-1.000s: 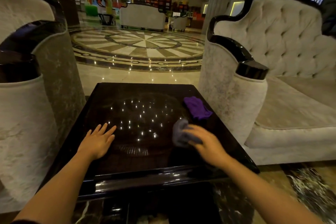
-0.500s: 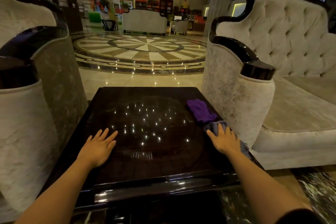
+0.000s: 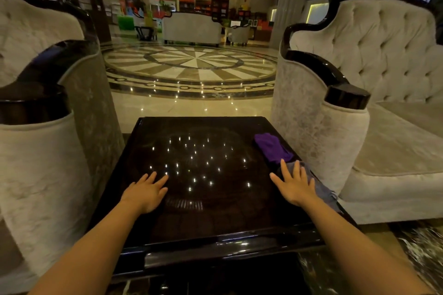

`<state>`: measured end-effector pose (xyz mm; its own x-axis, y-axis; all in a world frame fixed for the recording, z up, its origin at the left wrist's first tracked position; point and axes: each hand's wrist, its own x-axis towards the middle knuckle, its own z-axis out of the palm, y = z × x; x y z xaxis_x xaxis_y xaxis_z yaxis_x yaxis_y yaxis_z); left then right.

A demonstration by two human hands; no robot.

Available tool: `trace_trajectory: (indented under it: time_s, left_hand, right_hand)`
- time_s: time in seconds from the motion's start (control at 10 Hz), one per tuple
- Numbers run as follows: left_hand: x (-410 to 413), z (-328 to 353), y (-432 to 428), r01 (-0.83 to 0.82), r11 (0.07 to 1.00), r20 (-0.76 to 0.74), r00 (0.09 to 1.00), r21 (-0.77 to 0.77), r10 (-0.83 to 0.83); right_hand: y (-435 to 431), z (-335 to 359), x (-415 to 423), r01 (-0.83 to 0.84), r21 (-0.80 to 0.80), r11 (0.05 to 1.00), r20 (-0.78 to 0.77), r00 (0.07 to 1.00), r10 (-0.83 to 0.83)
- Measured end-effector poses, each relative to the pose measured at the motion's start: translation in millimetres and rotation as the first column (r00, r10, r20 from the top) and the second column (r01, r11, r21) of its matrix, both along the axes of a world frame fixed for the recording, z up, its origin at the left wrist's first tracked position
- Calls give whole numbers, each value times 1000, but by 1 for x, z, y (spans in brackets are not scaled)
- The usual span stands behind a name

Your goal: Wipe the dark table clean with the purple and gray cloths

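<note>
The dark glossy table [image 3: 206, 223] stands low between two sofas and reflects ceiling lights. A purple cloth [image 3: 272, 147] lies crumpled near its right edge. Just in front of it, a gray cloth [image 3: 320, 189] lies spread along the right edge. My right hand [image 3: 294, 187] rests flat with fingers spread on the gray cloth's left part, thumb over bare tabletop, not gripping. My left hand [image 3: 146, 191] lies flat and open on the front left of the table, holding nothing.
A pale tufted sofa's armrest [image 3: 335, 141] stands close against the table's right side. Another pale armrest [image 3: 43, 163] stands to the left. Polished patterned marble floor [image 3: 191, 67] stretches beyond the table's far edge.
My right hand swept the gray cloth from the table's front middle to the right edge and now lies flat on it with fingers spread. My left hand stayed put.
</note>
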<state>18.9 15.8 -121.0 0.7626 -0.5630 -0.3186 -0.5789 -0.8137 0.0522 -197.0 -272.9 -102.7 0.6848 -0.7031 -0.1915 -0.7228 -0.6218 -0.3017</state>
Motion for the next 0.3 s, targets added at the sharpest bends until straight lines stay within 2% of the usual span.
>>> trace_trajectory:
  time_s: [0.1, 0.2, 0.3]
  left_hand:
    - [0, 16, -3, -15, 999, -47, 999, 49, 17]
    - [-12, 47, -9, -10, 1000, -3, 1000, -4, 10]
    - [-24, 113, -13, 9, 993, 125, 992, -117, 5]
  right_hand:
    - [15, 10, 11, -44, 18, 999, 2, 999, 44]
    - [39, 39, 24, -135, 22, 991, 15, 991, 135]
    - [62, 102, 35, -202, -32, 979, 81, 975, 204]
